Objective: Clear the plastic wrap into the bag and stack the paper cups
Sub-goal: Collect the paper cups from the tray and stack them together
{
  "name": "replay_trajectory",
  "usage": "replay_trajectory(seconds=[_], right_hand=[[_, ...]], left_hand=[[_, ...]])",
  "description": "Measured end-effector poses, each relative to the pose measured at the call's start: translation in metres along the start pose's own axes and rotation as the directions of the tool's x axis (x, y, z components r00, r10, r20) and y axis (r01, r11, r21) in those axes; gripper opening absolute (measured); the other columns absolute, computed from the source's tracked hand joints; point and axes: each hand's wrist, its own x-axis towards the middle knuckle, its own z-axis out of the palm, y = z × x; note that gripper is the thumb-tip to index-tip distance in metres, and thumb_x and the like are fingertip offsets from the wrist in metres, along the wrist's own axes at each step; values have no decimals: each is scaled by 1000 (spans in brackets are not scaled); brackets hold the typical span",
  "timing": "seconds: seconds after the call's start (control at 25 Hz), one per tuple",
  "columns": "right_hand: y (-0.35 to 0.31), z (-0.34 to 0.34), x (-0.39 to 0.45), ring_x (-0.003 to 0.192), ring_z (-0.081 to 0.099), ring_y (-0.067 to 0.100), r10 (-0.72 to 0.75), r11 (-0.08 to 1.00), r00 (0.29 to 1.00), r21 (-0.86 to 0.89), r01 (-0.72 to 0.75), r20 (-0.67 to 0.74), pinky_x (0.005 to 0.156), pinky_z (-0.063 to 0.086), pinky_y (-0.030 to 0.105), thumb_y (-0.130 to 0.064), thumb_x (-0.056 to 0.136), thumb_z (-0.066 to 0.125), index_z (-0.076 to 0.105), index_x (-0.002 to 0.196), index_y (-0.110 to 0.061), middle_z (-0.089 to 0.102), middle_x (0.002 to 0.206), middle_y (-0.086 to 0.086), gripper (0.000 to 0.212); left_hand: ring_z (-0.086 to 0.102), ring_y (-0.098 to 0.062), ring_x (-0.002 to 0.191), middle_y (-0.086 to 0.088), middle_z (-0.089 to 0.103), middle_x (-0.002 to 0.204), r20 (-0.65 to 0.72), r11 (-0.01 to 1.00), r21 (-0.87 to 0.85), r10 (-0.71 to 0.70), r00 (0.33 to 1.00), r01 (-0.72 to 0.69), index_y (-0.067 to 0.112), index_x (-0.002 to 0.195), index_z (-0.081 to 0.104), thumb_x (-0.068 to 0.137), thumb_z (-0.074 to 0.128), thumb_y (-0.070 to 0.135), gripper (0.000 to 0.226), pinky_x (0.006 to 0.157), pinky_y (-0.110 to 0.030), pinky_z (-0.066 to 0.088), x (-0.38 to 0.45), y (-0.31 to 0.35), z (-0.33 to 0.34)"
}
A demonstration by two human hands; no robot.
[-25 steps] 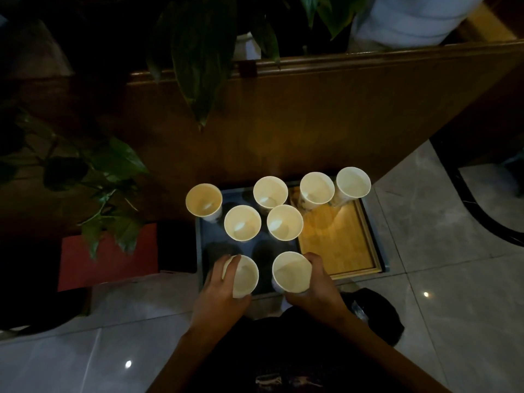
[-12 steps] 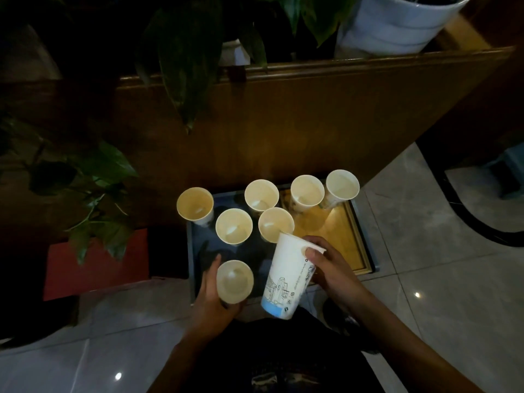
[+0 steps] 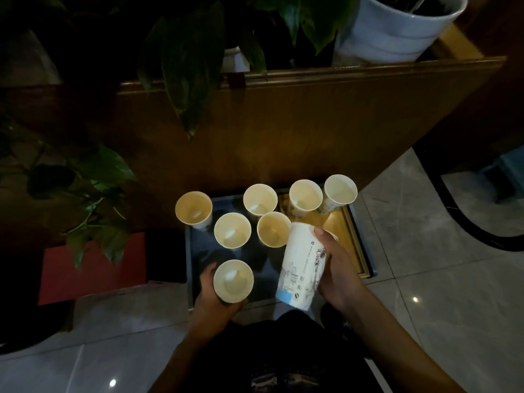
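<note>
My right hand [image 3: 338, 272] grips a printed white paper cup [image 3: 300, 268], tipped so its mouth points away from me and its blue base faces me. My left hand [image 3: 211, 293] holds a second paper cup [image 3: 233, 280] upright from below, mouth up. Several more empty cups stand upright on the dark tray [image 3: 192, 268]: one at the far left [image 3: 193, 207], two in the middle [image 3: 232, 230] [image 3: 273, 229], and three along the back [image 3: 260, 199] [image 3: 305, 195] [image 3: 340, 190]. No plastic wrap or bag shows clearly.
A wooden cabinet panel [image 3: 297, 123] rises right behind the tray. Leafy plants [image 3: 93, 180] hang at left and above, with a white pot [image 3: 397, 26] on top. A red box [image 3: 93, 268] lies left of the tray. Grey floor tiles [image 3: 439, 279] spread to the right.
My right hand lifted its cup off the tray and tipped it over sideways. My left hand raised its cup slightly. The view shifted closer.
</note>
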Motion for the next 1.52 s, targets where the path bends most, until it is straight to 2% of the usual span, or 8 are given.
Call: replay_trajectory(seconds=[0.12, 0.32, 0.48, 0.72, 1.04, 1.2, 1.28, 1.52], right_hand=[[-3, 1, 2, 101, 72, 33, 9, 1000, 1000, -27, -9, 2, 93, 54, 51, -53, 71, 70, 62, 122, -17, 76, 108, 15, 62], [-5, 8, 7, 75, 72, 25, 12, 993, 999, -117, -17, -41, 62, 55, 32, -72, 61, 64, 64, 114, -17, 74, 88, 14, 77], [-5, 3, 13, 87, 74, 26, -29, 999, 1000, -41, 29, 6, 73, 55, 38, -69, 85, 53, 70, 115, -24, 76, 102, 13, 57], [-14, -7, 15, 118, 63, 40, -81, 995, 997, -56, 81, -3, 90, 53, 48, -49, 71, 80, 64, 128, -11, 69, 123, 21, 70], [-9, -5, 11, 83, 74, 23, -212, 914, 975, -366, 174, -68, 63, 55, 31, -68, 77, 55, 69, 105, -21, 77, 91, 9, 57], [-6, -16, 19, 77, 74, 5, -243, 842, 970, -498, 207, -9, 54, 55, 18, -28, 101, 55, 69, 113, -23, 79, 92, -6, 19], [-7, -23, 21, 80, 73, 4, -260, 826, 966, -522, 211, -20, 52, 56, 21, -11, 103, 52, 65, 117, -23, 77, 89, -17, 22], [-14, -31, 8, 83, 72, 17, -226, 881, 974, -429, 199, -12, 57, 58, 36, -61, 77, 37, 64, 105, -64, 75, 97, -11, 39]], left_hand=[[61, -10, 107, 29, 55, 117, 9, 1000, 12, -3, 1000, 3, 67, 119, 33, 55, 94, 37, 94, 88, -33, 53, 0, 4, -2], [57, -4, 111, 16, 56, 123, -35, 999, -28, 21, 999, -22, 60, 119, 42, 48, 88, 55, 85, 91, -29, 52, -6, 13, -3], [56, -1, 110, 15, 55, 122, -48, 999, -1, 49, 998, -49, 61, 118, 42, 49, 87, 57, 82, 88, -24, 50, -10, 24, -3], [55, 4, 109, 19, 55, 120, -38, 998, 37, 53, 998, -51, 50, 123, 47, 52, 85, 61, 81, 89, -29, 52, -12, 34, -6], [54, 6, 111, 31, 54, 120, 96, 996, 86, 9, 995, -17, 64, 123, 42, 53, 67, 88, 77, 85, -17, 45, -17, 48, -8], [55, 3, 116, 31, 54, 132, 267, 991, 134, -11, 964, -26, 62, 137, 31, 64, 63, 85, 83, 96, -26, 49, -21, 56, -9], [52, -3, 121, 21, 49, 143, 322, 978, 206, -44, 946, -25, 58, 144, 20, 69, 57, 85, 88, 103, -36, 47, -24, 59, -7], [46, -11, 127, 18, 30, 155, 353, 952, 296, -35, 935, -76, 68, 140, 1, 62, 46, 96, 95, 104, -39, 44, -37, 75, -5]])
